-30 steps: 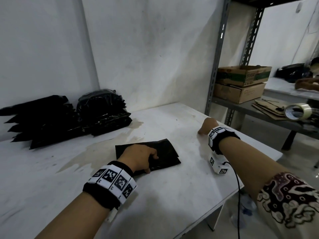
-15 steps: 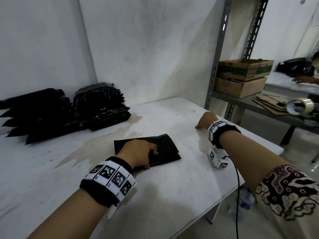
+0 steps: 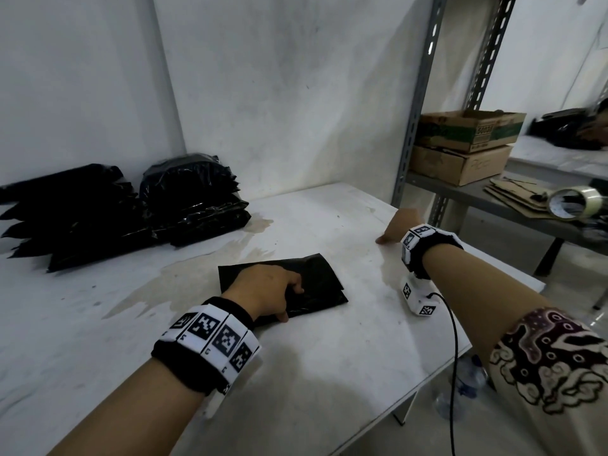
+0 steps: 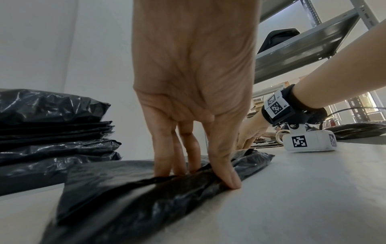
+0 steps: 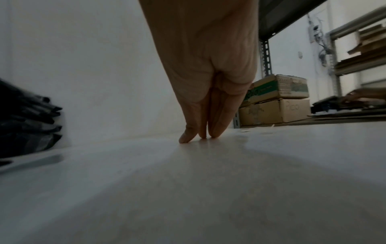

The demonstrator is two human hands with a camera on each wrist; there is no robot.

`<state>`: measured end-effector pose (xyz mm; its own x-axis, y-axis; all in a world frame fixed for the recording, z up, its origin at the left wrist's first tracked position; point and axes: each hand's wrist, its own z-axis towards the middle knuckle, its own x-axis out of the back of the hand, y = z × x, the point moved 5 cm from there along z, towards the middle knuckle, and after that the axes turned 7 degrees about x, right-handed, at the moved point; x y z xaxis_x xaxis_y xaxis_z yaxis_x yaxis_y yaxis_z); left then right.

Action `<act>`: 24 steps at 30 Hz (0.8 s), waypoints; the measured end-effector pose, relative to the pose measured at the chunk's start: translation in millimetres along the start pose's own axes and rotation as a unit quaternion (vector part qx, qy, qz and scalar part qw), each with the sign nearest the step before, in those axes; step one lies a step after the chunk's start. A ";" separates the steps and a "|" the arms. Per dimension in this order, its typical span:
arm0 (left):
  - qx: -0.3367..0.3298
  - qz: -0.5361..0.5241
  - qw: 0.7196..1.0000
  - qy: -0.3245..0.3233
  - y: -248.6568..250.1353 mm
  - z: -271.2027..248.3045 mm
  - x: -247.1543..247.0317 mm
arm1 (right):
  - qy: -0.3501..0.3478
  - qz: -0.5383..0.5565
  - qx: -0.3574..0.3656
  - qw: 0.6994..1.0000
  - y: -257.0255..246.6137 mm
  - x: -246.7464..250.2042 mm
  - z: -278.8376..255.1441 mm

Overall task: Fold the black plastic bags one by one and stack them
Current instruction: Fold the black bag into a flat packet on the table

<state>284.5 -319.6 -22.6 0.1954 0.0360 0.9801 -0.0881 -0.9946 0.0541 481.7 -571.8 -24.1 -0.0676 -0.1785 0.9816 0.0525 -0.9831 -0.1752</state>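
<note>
While one folded black bag (image 3: 306,284) at frame centre is pinched by the left hand (image 3: 263,291) on the bench (image 3: 329,373), a stack of bags (image 3: 194,199) is seen upper left. Stacking this bag is judged outstanding. The right hand (image 3: 398,225), fingers (image 5: 200,128) straight, holds nothing.

Folded bag (image 3: 316,281) at table (image 3: 329,373) centre, under left hand (image 3: 263,291). Stacked bags (image 3: 194,199) far left against wall. Right hand (image 3: 396,227) on table, far right of folded bag. Shelf rack (image 3: 418,103) right of table; cardboard boxes (image 3: 467,146) and tape roll (image 3: 575,204) on it.
</note>
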 end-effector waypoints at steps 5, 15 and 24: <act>-0.002 -0.002 1.000 -0.004 -0.3 0.1 0.3 | -0.044 0.011 0.055 0.997 8.3 5.1 4.3; -0.012 -0.006 1.000 -0.006 -0.6 1.1 0.7 | -0.093 -0.054 0.165 0.980 -5.2 10.7 8.7; -0.013 -0.008 1.000 -0.001 0.5 4.1 0.9 | -0.083 -0.088 0.222 0.967 -6.1 12.8 3.9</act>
<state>288.7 -320.5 -22.5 0.1993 0.0508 0.9786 -0.1112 -0.9910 0.0741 484.4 -567.9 -10.2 0.0454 0.0353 0.9983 0.4801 -0.8771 0.0092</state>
